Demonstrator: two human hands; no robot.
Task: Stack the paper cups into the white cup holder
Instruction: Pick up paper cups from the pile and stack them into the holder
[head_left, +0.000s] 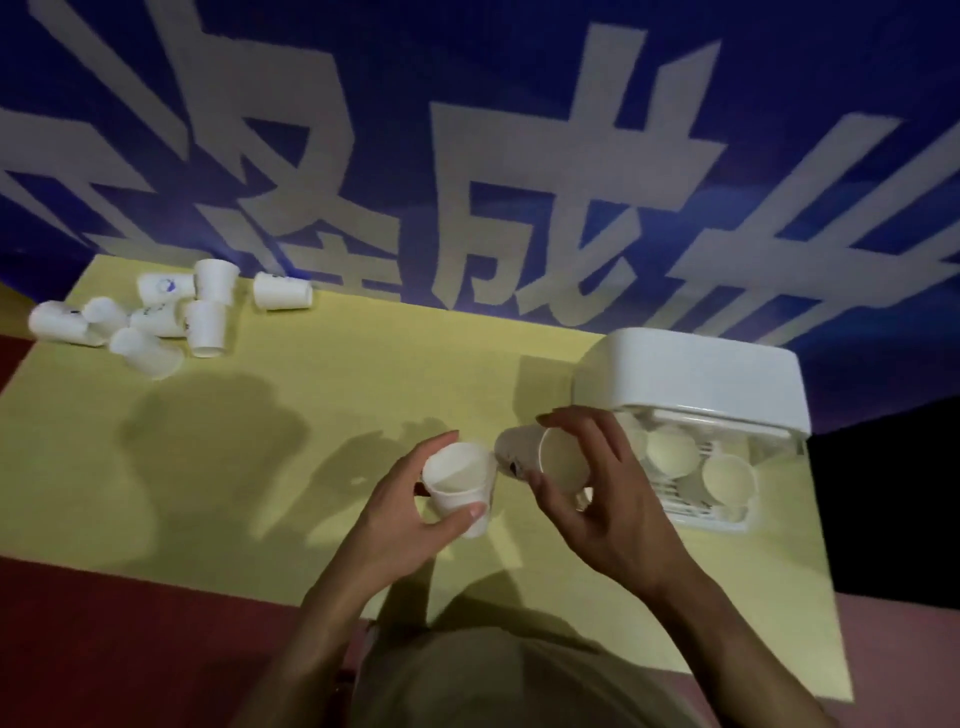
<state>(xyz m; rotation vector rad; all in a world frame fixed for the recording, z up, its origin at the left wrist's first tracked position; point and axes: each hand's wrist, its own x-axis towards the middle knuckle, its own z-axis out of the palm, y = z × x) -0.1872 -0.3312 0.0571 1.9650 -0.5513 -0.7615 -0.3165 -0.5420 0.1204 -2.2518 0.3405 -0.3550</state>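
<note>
Paper cups were in both hands in the head view: the left hand (410, 512) gripped an upright cup (460, 486), and the right hand (597, 493) gripped a tilted cup (540, 457), the two cups almost touching. To nest them well, I think the rims should be aligned first. The white cup holder (691, 384) stood just beside the right hand, and loose cups (156, 312) lay far left on the bench (337, 364).

Matt white paper cups (156, 312), glossy smooth plastic cup holder (691, 374), matt yellow tabletop (363, 374).
</note>
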